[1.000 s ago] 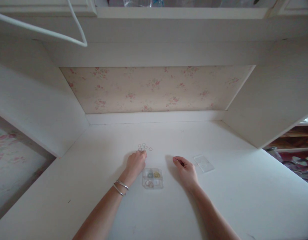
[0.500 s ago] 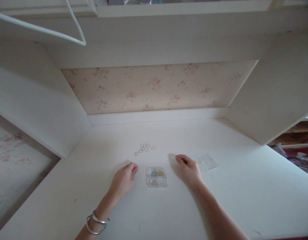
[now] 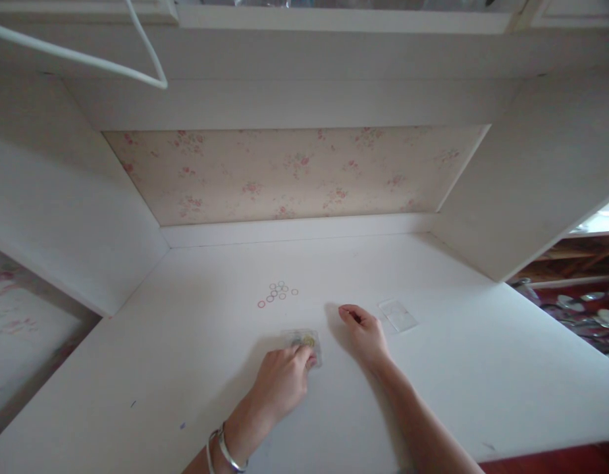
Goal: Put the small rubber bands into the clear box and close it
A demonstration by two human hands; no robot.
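A small clear compartment box (image 3: 304, 339) with coloured rings inside sits on the white desk (image 3: 195, 342). My left hand (image 3: 282, 382), with silver bangles at the wrist, lies over the box's near half, fingertips on it. Whether a ring is pinched in the fingers is hidden. My right hand (image 3: 364, 332) rests loosely curled on the desk just right of the box, holding nothing I can see. Several small loose rings (image 3: 278, 293) lie in a cluster beyond the box. The box's clear lid (image 3: 397, 315) lies flat to the right of my right hand.
The desk sits in a white alcove with floral wallpaper (image 3: 294, 174) at the back and side panels left and right. A white hanger (image 3: 136, 69) hangs at top left. To the far right, beyond the desk, is a cluttered shelf area (image 3: 581, 309).
My left hand drew back from the loose rings toward me, then moved right onto the compartment box. One ring now lies apart at the cluster's left. The right hand stayed put.
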